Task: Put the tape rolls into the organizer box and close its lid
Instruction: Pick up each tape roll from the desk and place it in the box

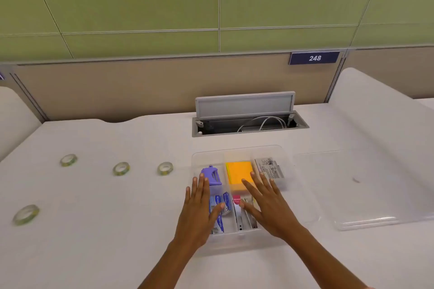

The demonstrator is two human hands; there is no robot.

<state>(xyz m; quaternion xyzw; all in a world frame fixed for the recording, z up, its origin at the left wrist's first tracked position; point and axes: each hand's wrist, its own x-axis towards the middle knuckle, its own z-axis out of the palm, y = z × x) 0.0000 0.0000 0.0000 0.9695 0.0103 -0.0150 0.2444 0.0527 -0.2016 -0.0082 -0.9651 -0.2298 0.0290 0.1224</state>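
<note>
White counter (117, 230): both hands, left (199, 209) and right (267, 204), hovering spread, grip empty, over organizer box (234, 241); reaching left for nearest tape roll (165, 168) advisable.

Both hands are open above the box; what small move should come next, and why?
Probably the left hand reaching left for the nearest tape roll: all four rolls lie outside the organizer box, and both hands are empty.

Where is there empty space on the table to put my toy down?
Bare white table lies near you, between the closest tape roll and the left hand. More lies behind the three far tape rolls. The clear plastic organizer box is crowded under both hands, and its clear lid covers the right side.
</note>
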